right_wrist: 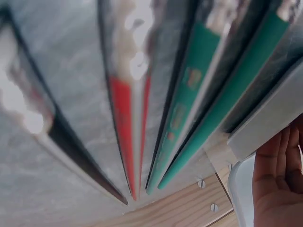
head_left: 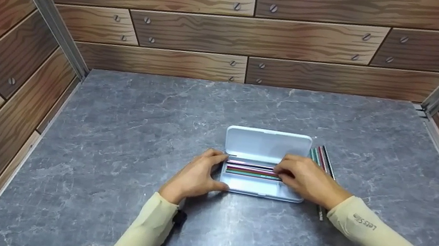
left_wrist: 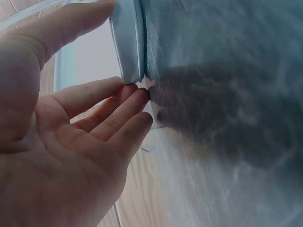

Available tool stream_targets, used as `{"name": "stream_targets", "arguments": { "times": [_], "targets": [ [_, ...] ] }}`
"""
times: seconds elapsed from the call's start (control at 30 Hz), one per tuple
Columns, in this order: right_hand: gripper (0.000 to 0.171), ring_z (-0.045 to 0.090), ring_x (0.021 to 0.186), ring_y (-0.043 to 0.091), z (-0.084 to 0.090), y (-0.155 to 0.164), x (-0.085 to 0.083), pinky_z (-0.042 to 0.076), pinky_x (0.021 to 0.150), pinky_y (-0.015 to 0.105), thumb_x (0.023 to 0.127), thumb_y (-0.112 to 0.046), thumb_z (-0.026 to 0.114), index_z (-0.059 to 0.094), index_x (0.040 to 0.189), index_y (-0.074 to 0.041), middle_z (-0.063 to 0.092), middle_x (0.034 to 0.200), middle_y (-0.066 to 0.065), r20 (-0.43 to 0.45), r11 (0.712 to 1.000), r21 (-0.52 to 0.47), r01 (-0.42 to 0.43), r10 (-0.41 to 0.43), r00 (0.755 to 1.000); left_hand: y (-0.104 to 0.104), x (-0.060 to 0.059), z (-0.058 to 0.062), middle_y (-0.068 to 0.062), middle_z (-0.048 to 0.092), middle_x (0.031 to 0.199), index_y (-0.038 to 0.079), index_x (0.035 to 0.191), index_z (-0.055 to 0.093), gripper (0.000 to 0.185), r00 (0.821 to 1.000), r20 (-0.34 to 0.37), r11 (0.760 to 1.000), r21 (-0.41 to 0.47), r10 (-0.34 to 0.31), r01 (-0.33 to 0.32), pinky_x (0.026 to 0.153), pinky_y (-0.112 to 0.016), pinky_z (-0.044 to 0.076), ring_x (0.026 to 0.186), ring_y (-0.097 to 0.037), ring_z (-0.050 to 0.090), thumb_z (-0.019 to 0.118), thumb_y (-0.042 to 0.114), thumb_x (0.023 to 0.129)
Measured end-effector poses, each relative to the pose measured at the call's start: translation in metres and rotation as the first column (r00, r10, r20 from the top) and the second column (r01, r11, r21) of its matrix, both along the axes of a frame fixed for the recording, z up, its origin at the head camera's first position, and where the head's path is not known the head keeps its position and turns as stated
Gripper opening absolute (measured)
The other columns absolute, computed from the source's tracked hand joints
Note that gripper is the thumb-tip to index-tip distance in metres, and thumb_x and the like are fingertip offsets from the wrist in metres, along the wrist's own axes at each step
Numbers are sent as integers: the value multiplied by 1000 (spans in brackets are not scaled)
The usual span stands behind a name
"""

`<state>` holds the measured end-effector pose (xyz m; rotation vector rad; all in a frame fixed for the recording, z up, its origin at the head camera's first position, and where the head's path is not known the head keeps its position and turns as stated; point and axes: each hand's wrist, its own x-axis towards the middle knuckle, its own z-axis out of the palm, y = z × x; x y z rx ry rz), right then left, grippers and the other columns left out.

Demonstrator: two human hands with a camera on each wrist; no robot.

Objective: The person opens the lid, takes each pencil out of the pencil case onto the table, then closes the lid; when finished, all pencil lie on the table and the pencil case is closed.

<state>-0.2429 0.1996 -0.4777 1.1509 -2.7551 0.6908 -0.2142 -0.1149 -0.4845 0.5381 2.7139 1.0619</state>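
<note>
Grey marbled tabletop (head_left: 107, 167) under open pencil case (head_left: 267, 148), loose pencils (head_left: 322, 157).

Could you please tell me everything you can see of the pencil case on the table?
The pencil case is a shallow, pale blue-white rectangular box with rounded corners, seemingly metal or hard plastic. It lies open on the grey table, its lid tilted back toward the far wall. Several coloured pencils lie lengthwise in the tray. The left hand touches its left end with straight fingers, and the right hand rests over its right end. More loose pencils lie on the table just right of it.
</note>
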Motion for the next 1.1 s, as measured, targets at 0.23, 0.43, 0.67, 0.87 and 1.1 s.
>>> {"name": "stream_targets", "arguments": {
  "times": [0.23,0.43,0.67,0.87,1.1],
  "targets": [
    [17,65,84,8,4,3,1,59,77,30,88,-6,76,80,100,-17,73,93,-5,45,996,-53,77,-74,996,1,-1,1,-6,55,145,5,150,51,83,1000,-12,1000,-3,0,0,119,-43,41,136,-26,52,88,29,79],
    [17,66,84,6,8,12,5,59,76,25,88,-4,77,79,101,-14,74,93,-5,143,982,-148,115,-94,985,1,-2,0,-6,55,145,5,150,50,83,1000,-17,1000,-14,-10,10,120,-43,41,136,-27,52,88,29,79],
    [16,67,86,4,13,26,10,59,80,22,89,-7,76,80,102,-16,75,94,-3,242,949,-247,196,-135,961,0,-1,-1,-6,54,146,5,150,50,83,1000,-12,1000,-11,-8,7,120,-43,41,137,-27,51,87,30,80],
    [18,66,84,7,16,46,15,57,76,19,89,-8,77,79,103,-20,75,95,-2,303,911,-261,319,-236,923,1,-1,-1,-6,53,147,6,151,50,83,1000,-9,1000,-15,-12,12,119,-43,42,137,-26,51,87,30,81],
    [16,68,82,4,14,76,19,58,72,17,91,-11,76,78,107,-11,77,101,12,379,852,-320,414,-285,880,1,0,-1,-5,53,147,6,150,51,82,1000,-5,1000,-11,-3,3,119,-43,41,138,-26,51,88,29,80]
  ]
}}
